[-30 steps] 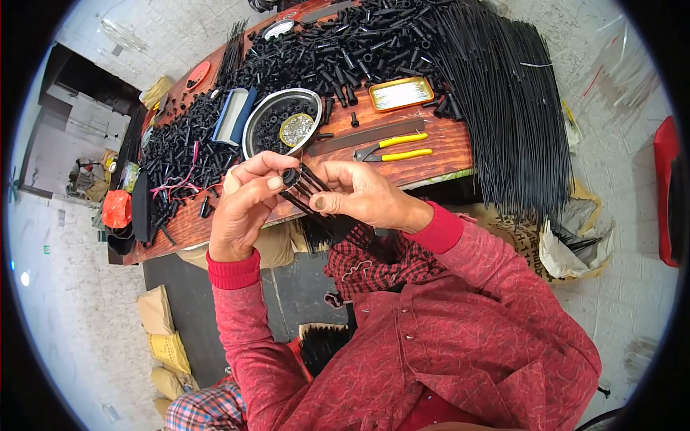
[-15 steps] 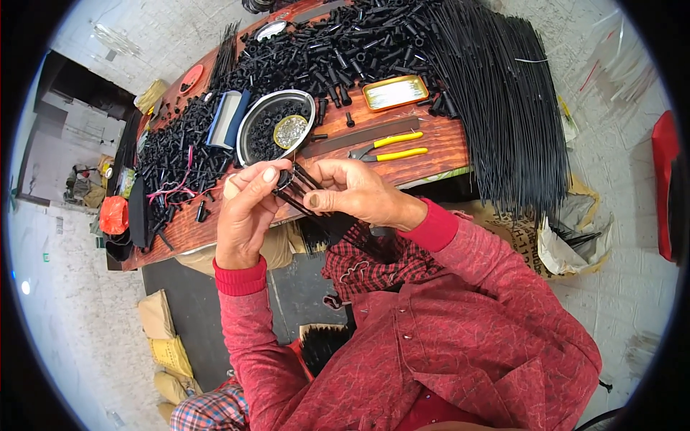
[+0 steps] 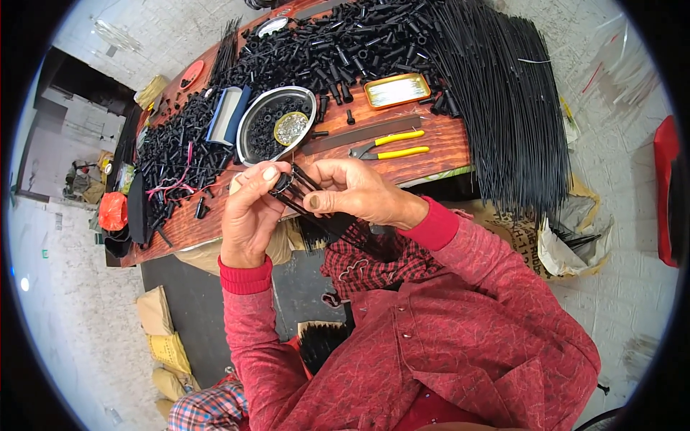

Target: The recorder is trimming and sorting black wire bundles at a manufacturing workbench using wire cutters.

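Note:
My left hand (image 3: 248,208) pinches a round black hub at the upper end of a black umbrella frame (image 3: 295,194). Several thin ribs fan from the hub and run down to the right, over the checked cloth on my lap. Beside it, my right hand (image 3: 356,195) closes thumb and fingers on the ribs just under the hub. Its fingertips are partly hidden behind the thumb. Just beyond my hands stands a metal bowl (image 3: 242,136) of small black rings, with a small round tin (image 3: 291,128) of shiny bits inside.
Yellow-handled cutters (image 3: 401,137) and a dark flat bar (image 3: 359,134) lie on the red-brown table (image 3: 438,147). Behind them are a yellow tray (image 3: 395,91) of thin wires and heaped black tubular parts (image 3: 338,50). A large bundle of black rods (image 3: 521,108) overhangs the right edge.
My left forearm has shifted very slightly to the right. Both hands keep their hold on the umbrella frame, and the rest looks the same.

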Action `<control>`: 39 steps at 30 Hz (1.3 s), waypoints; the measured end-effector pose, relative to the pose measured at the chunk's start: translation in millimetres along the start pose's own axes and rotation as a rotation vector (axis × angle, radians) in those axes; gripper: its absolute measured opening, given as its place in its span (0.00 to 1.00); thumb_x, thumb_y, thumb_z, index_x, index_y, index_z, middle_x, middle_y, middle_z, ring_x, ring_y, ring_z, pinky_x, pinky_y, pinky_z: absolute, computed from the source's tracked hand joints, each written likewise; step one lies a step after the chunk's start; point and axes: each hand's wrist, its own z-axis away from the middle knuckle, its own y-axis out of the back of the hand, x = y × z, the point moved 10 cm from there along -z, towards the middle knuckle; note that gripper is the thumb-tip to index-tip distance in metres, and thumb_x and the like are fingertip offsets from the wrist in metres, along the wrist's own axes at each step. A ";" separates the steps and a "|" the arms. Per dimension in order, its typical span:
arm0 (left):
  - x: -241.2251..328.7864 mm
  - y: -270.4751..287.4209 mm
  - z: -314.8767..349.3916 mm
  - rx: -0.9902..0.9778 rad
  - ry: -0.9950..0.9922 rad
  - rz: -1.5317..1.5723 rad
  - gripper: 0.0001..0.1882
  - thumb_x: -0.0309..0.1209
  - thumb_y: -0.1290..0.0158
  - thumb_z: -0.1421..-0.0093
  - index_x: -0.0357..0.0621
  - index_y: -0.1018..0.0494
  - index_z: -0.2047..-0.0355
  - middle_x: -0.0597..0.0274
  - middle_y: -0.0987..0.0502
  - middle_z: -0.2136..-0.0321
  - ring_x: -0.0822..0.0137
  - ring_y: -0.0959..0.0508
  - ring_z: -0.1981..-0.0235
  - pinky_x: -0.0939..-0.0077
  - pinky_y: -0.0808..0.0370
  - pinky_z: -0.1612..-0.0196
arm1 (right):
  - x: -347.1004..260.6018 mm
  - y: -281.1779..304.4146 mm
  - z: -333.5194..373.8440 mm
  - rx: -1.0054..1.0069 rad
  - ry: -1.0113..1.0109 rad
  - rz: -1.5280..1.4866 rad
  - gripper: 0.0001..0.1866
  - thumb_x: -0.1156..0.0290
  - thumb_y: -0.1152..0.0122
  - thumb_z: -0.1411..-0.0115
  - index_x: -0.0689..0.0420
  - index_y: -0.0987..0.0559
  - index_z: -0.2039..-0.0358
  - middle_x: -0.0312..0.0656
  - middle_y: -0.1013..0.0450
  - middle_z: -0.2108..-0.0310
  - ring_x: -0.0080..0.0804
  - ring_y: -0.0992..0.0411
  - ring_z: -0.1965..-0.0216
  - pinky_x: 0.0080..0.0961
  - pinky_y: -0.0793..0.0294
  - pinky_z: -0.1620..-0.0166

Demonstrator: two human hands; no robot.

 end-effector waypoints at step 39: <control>22.3 -12.7 21.9 0.003 -0.265 -0.469 0.24 0.19 0.37 0.47 0.31 0.25 0.49 0.65 0.23 0.61 0.82 0.29 0.70 0.89 0.32 0.68 | 0.5 -1.1 -0.5 -0.094 -0.039 -0.140 0.17 0.61 0.33 0.41 0.61 0.22 0.59 0.33 0.25 0.68 0.19 0.29 0.69 0.16 0.32 0.65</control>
